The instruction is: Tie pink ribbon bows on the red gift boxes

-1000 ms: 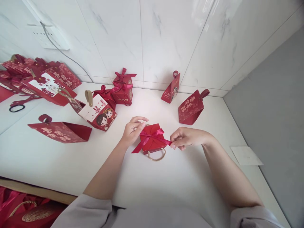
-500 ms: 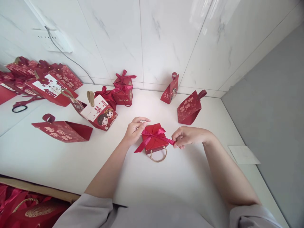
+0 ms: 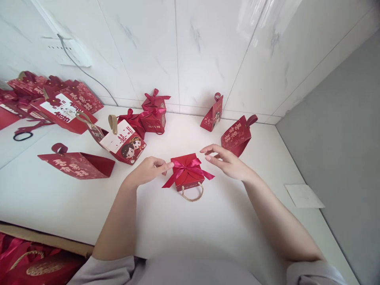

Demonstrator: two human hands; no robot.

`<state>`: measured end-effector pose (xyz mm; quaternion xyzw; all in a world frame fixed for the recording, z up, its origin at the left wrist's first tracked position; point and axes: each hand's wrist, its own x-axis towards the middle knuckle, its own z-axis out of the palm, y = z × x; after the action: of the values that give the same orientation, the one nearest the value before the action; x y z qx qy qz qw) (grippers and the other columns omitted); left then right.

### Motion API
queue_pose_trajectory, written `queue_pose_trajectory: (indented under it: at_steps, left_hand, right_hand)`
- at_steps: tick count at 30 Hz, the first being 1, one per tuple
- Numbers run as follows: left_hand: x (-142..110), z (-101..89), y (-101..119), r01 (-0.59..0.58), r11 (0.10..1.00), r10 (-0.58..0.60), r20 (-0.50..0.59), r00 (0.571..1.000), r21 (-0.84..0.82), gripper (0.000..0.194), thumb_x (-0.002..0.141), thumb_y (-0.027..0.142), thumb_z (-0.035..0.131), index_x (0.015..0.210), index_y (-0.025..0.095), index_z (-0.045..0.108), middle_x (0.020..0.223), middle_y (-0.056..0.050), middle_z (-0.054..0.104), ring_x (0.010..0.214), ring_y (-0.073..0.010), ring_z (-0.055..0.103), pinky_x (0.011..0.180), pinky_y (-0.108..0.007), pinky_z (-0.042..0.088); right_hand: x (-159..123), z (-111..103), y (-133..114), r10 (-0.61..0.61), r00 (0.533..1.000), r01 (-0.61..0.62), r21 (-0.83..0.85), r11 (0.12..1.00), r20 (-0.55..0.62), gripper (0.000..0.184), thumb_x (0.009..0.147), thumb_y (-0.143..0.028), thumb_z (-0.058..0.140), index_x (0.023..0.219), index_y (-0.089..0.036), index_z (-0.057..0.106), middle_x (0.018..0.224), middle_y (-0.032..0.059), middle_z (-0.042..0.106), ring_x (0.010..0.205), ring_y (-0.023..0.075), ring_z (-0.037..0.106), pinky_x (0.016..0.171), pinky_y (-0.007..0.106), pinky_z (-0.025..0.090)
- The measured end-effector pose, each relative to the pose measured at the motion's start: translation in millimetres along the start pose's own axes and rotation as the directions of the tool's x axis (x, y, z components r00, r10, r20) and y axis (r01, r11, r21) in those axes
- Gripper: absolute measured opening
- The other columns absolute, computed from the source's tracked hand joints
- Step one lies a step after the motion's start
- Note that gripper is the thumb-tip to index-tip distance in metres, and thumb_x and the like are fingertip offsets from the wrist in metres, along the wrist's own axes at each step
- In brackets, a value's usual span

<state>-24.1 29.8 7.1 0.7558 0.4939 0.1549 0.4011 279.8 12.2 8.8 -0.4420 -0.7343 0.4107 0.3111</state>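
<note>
A small red gift box [image 3: 190, 183] sits on the white tabletop, its folded flaps meeting on top. Across it is tied a magenta ribbon bow [image 3: 187, 168], with tails spreading to both sides. A twisted cord handle [image 3: 192, 199] lies at the near side. My left hand [image 3: 150, 170] is at the box's left edge, thumb and forefinger closed at the left loop of the bow. To the right, my right hand [image 3: 224, 158] hovers near the box's far corner, fingers apart and holding nothing.
Triangular red boxes [image 3: 80, 166] and a white-topped box [image 3: 123, 140] stand at left. Beyond are bow-tied boxes [image 3: 154, 114]; two more handled boxes [image 3: 236, 134] stand at right. Scissors [image 3: 23, 135] lie far left by piled boxes. A carton [image 3: 47, 239] holds red bags below.
My right hand has let go of the right ribbon tail and risen away, fingers opened. The box has shifted slightly left, and my left hand has moved left and lower beside it.
</note>
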Motion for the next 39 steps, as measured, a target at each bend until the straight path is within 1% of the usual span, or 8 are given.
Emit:
queue_pose_trajectory:
  at_steps: [4,8,14,18,23,29,35,39]
  left_hand:
    - [-3.1,0.1,4.5,0.090,0.994,-0.068,0.294,0.953,-0.064,0.043,0.080,0.053,0.058,0.057,0.016,0.063,0.053,0.000,0.053,0.047,-0.0097,0.042,0.046,-0.024,0.029]
    - [0.4,9.0,19.2,0.082,0.972,0.011,0.396,0.918,-0.219,0.039,0.082,0.050,0.057,0.069,0.016,0.072,0.065,-0.003,0.064,0.058,-0.0134,0.052,0.054,-0.025,0.039]
    - [5.2,16.8,23.2,0.115,0.923,0.056,0.423,0.904,-0.368,0.034,0.084,0.046,0.058,0.075,0.016,0.070,0.070,-0.004,0.066,0.061,-0.0128,0.054,0.057,-0.025,0.040]
    - [7.9,22.5,23.3,0.142,0.889,0.067,0.430,0.901,-0.436,0.035,0.087,0.046,0.054,0.078,0.016,0.070,0.075,-0.005,0.067,0.065,-0.0136,0.054,0.059,-0.025,0.039]
    - [9.9,27.4,20.7,0.146,0.897,0.048,0.421,0.906,-0.417,0.035,0.086,0.044,0.056,0.075,0.015,0.070,0.067,-0.002,0.060,0.059,-0.0107,0.044,0.055,-0.024,0.033]
    - [12.0,28.7,16.7,0.172,0.889,0.012,0.395,0.918,-0.425,0.032,0.084,0.042,0.059,0.071,0.014,0.069,0.064,-0.002,0.059,0.058,-0.0098,0.041,0.055,-0.023,0.032]
    - [14.9,28.5,15.7,0.189,0.865,0.042,0.442,0.896,-0.465,0.029,0.085,0.037,0.060,0.074,0.014,0.072,0.070,-0.005,0.068,0.059,-0.0104,0.046,0.057,-0.023,0.032]
    - [15.9,27.3,13.2,0.187,0.854,0.075,0.471,0.879,-0.486,0.025,0.085,0.034,0.060,0.075,0.015,0.074,0.072,-0.005,0.070,0.063,-0.0110,0.052,0.061,-0.023,0.035]
  right_hand:
    - [9.6,23.7,6.1,-0.076,0.997,0.076,0.046,0.996,-0.010,0.028,0.092,-0.042,0.052,0.115,-0.027,0.058,0.132,0.0073,0.051,0.127,0.0215,0.045,0.102,0.043,0.039]
    - [7.4,27.5,5.2,-0.088,0.996,0.086,0.064,0.994,0.015,0.017,0.090,-0.038,0.056,0.089,-0.022,0.060,0.136,0.0083,0.048,0.127,0.0227,0.046,0.105,0.046,0.036]
    - [1.2,14.5,-5.3,-0.084,0.986,0.065,0.130,0.989,0.144,0.027,0.091,-0.038,0.056,0.072,-0.019,0.057,0.140,0.0071,0.045,0.132,0.0230,0.041,0.107,0.045,0.033]
    - [2.7,15.1,-2.2,-0.053,0.989,0.033,0.142,0.989,0.139,0.030,0.089,-0.041,0.059,0.069,-0.018,0.058,0.137,0.0074,0.048,0.131,0.0235,0.042,0.106,0.045,0.035]
    - [7.4,21.4,9.1,0.006,0.988,-0.045,0.254,0.966,0.154,0.031,0.092,-0.040,0.054,0.073,-0.018,0.063,0.136,0.0064,0.049,0.117,0.0210,0.054,0.100,0.040,0.042]
    - [11.4,24.3,15.0,0.056,0.988,-0.104,0.359,0.928,0.141,0.030,0.090,-0.039,0.058,0.070,-0.018,0.066,0.130,0.0048,0.053,0.111,0.0203,0.057,0.095,0.035,0.045]
    - [14.3,27.9,19.7,0.104,0.985,-0.155,0.463,0.873,0.136,0.031,0.086,-0.038,0.063,0.063,-0.018,0.063,0.126,0.0048,0.054,0.106,0.0211,0.059,0.089,0.035,0.046]
    - [14.4,27.4,22.8,0.080,0.994,-0.106,0.412,0.905,0.080,0.035,0.084,-0.037,0.065,0.057,-0.017,0.058,0.128,0.0040,0.053,0.113,0.0215,0.056,0.095,0.036,0.042]
